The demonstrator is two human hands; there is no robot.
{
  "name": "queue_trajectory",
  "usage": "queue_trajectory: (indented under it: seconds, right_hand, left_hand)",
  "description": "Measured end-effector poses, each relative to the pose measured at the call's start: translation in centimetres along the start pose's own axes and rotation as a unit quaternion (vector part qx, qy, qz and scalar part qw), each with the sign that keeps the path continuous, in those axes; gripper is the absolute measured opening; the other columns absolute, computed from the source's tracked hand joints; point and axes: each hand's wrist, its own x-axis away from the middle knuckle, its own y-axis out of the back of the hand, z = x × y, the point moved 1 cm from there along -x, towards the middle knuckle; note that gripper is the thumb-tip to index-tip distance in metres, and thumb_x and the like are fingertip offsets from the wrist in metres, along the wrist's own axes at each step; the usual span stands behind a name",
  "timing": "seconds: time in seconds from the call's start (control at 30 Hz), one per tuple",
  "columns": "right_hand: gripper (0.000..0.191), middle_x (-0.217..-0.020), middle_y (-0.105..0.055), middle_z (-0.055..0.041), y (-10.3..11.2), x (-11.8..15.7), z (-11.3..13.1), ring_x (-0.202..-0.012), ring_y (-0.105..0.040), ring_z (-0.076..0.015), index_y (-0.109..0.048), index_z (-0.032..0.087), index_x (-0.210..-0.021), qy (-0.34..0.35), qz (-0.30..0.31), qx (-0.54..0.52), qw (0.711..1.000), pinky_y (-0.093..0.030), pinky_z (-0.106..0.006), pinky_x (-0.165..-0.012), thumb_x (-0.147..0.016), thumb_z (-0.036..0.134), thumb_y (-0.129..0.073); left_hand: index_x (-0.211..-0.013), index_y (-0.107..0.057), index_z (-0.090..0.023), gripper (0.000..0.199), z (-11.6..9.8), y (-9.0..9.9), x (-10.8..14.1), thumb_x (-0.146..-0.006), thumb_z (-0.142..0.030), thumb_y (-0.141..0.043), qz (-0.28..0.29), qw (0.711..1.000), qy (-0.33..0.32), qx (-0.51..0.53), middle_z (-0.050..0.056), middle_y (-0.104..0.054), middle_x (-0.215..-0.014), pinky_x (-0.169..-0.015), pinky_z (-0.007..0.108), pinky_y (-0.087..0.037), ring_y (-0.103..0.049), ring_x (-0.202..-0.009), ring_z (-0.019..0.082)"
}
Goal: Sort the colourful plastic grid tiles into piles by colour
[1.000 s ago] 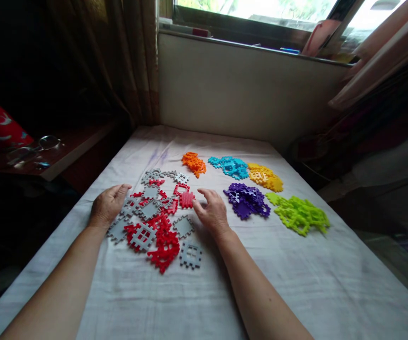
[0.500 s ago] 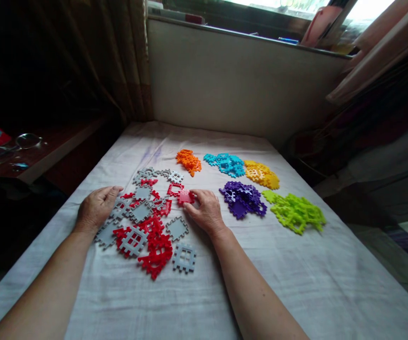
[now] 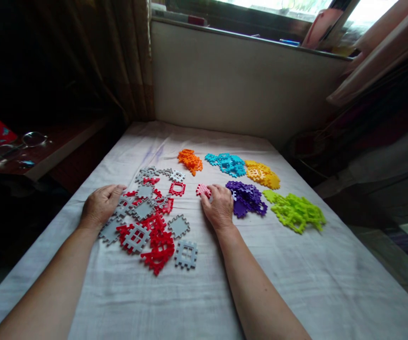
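My right hand (image 3: 218, 206) is closed on a red interlocking tile (image 3: 203, 190) with a brick pattern, low over the sheet between the mixed pile and the purple pieces. Fingertips cover the tile's near right corner. My left hand (image 3: 101, 206) lies at the left side of the mixed pile, fingers curled together; whatever they hold, if anything, is hidden. Between the hands, grey tiles (image 3: 143, 209) and red tiles (image 3: 159, 248) overlap in a loose heap. A red frame tile (image 3: 177, 189) lies at the heap's far right, and a grey window tile (image 3: 186, 255) at its near right.
Sorted piles lie beyond and to the right: orange pieces (image 3: 190, 161), blue pieces (image 3: 229, 165), yellow pieces (image 3: 263, 175), purple pieces (image 3: 248, 200) and lime green pieces (image 3: 298, 212). A white sheet (image 3: 147, 302) covers the surface. Eyeglasses (image 3: 33, 139) rest on a dark side shelf at left.
My right hand has slid the red brick-pattern tile to the right, away from the red frame tile and toward the purple pieces. My left hand stays by the pile. The view has shifted slightly.
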Motion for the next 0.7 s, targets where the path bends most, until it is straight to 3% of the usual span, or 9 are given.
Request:
queue_trajectory:
  seconds: [0.23,0.37,0.57,0.7]
  right_hand:
    - [0.029,-0.13,-0.065,-0.0094,-0.8,0.0,3.8,-0.125,-0.049,-0.0287,-0.073,0.027,-0.115,0.11,0.069,-0.029,0.991,-0.039,-0.046,-0.105,-0.089,0.025,-0.059]
    - [0.034,-0.141,-0.058,-0.0093,-1.7,-0.6,5.4,-0.137,-0.042,-0.0323,-0.071,0.03,-0.121,0.118,0.111,0.0,0.987,-0.036,-0.052,-0.109,-0.087,0.027,-0.063]
    - [0.016,-0.142,-0.058,-0.0094,-2.7,-0.4,5.4,-0.143,-0.037,-0.0332,-0.075,0.025,-0.098,0.117,0.118,-0.006,0.986,-0.035,-0.052,-0.111,-0.09,0.031,-0.062]
    - [0.014,-0.142,-0.059,-0.0088,-1.9,-0.5,4.5,-0.144,-0.036,-0.0313,-0.074,0.026,-0.096,0.121,0.086,-0.028,0.989,-0.032,-0.052,-0.113,-0.09,0.03,-0.063]
  left_hand:
    - [-0.092,-0.074,-0.027,0.047,0.1,-0.1,-0.1,-0.087,-0.054,-0.035,0.0,1.0,0.003,-0.002,0.006,-0.078,-0.103,-0.089,0.035,-0.054,-0.069,-0.104,0.027]
    - [-0.094,-0.075,-0.026,0.047,0.1,-0.1,-0.1,-0.086,-0.053,-0.037,-0.003,1.0,0.004,0.003,0.007,-0.077,-0.107,-0.088,0.034,-0.055,-0.069,-0.105,0.027]
    - [-0.091,-0.075,-0.025,0.047,0.0,0.0,-0.2,-0.086,-0.052,-0.037,0.002,1.0,0.001,0.0,0.008,-0.078,-0.104,-0.089,0.034,-0.054,-0.07,-0.104,0.027]
    - [-0.091,-0.074,-0.023,0.049,0.0,-0.1,-0.2,-0.086,-0.053,-0.036,0.004,1.0,-0.001,-0.004,0.01,-0.078,-0.105,-0.09,0.035,-0.053,-0.07,-0.104,0.027]
